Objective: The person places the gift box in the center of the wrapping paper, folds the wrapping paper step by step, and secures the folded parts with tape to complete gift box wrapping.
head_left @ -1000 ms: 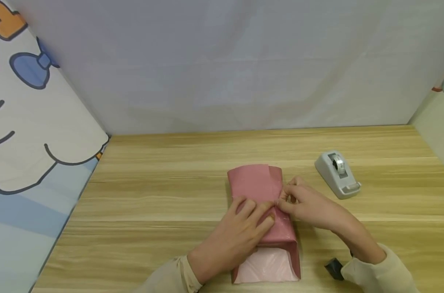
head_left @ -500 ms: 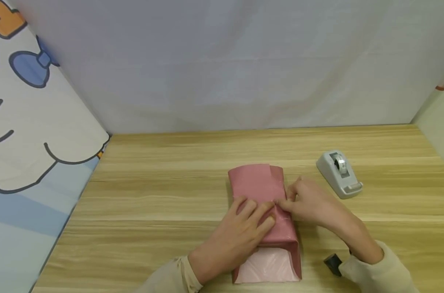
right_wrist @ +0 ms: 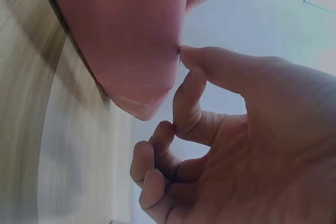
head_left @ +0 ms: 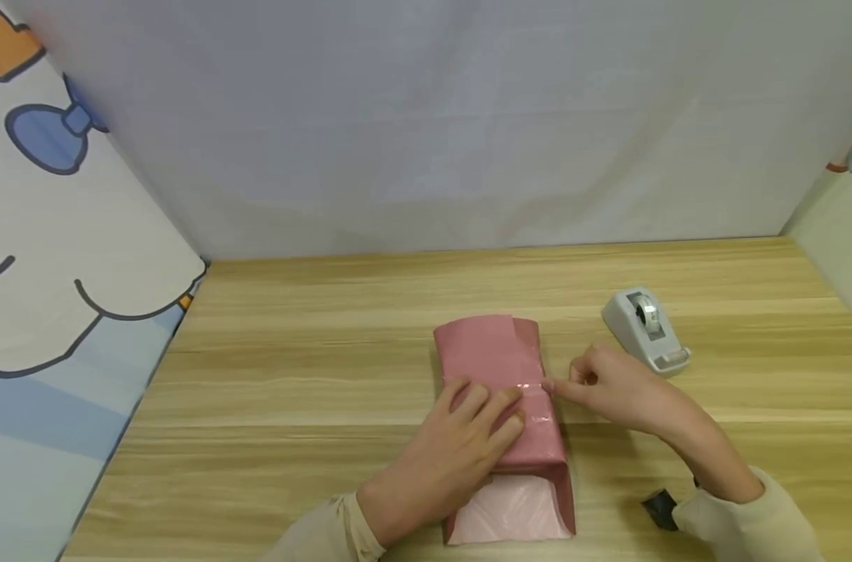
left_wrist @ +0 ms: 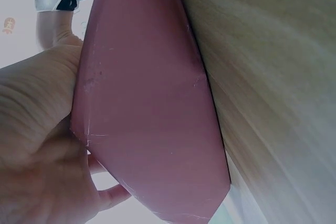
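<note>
A long package in pink wrapping paper [head_left: 482, 347] lies on the table; its near end shows a pale paper flap [head_left: 511, 507]. My left hand [head_left: 443, 460] rests on top of the package with fingers spread. Shiny clear tape [head_left: 531, 386] crosses the paper seam beside its fingertips. My right hand [head_left: 618, 390] is at the package's right edge, thumb tip pressing at the tape's end. In the right wrist view, the thumb [right_wrist: 226, 64] touches the paper edge [right_wrist: 176, 35], while the other fingers curl loosely with nothing between them.
A grey tape dispenser [head_left: 647, 329] with a clear roll stands on the wooden table [head_left: 313, 351], behind the right hand. A small black object [head_left: 660, 509] sits by the right sleeve. A pale curtain [head_left: 468, 133] rises behind the table; a cartoon-printed cloth [head_left: 116, 226] hangs at the left.
My right hand has shifted slightly right, from over the seam to the package's edge, uncovering the tape. The left hand keeps its place on the paper.
</note>
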Available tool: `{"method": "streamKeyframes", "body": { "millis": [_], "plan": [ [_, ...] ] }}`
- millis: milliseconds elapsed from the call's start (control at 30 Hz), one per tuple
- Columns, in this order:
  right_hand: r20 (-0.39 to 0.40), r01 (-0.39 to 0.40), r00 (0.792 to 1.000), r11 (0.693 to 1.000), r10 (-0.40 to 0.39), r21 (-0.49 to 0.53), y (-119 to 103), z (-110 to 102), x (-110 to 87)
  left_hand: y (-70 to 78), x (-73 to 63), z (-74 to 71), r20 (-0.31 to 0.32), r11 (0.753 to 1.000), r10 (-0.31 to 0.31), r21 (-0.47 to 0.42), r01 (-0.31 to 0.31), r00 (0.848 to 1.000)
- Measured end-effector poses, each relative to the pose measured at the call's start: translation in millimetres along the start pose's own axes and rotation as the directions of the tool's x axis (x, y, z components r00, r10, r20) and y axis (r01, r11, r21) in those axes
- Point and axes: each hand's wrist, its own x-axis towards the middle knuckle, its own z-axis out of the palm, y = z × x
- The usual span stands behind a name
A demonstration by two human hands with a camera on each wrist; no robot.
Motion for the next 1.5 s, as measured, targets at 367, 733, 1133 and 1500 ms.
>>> {"method": "streamKeyframes", "body": {
  "millis": [367,733,1133,1500],
  "plan": [
    [-0.067,0.09,0.994,0.984,-0.081,0.155,-0.8,4.7,-13.4,-0.1,1.4,-2.2,-0.02,1.0,0.009,-0.019,-0.01,1.0],
    [-0.178,0.446,0.846,0.85,-0.503,-0.281,-11.5,49.6,-41.6,-0.2,-0.8,-1.8,-0.021,1.0,0.011,0.025,-0.01,1.0],
    [-0.219,0.234,0.896,0.829,-0.387,-0.507,-23.3,75.6,-43.8,-6.4,-1.7,-5.0,0.056,0.993,0.031,-0.113,-0.025,0.998],
    [-0.251,0.194,0.895,0.827,-0.37,-0.528,-27.3,81.2,-43.2,-7.1,0.1,-3.3,0.027,0.997,0.019,-0.07,-0.017,0.999]
  ]
}}
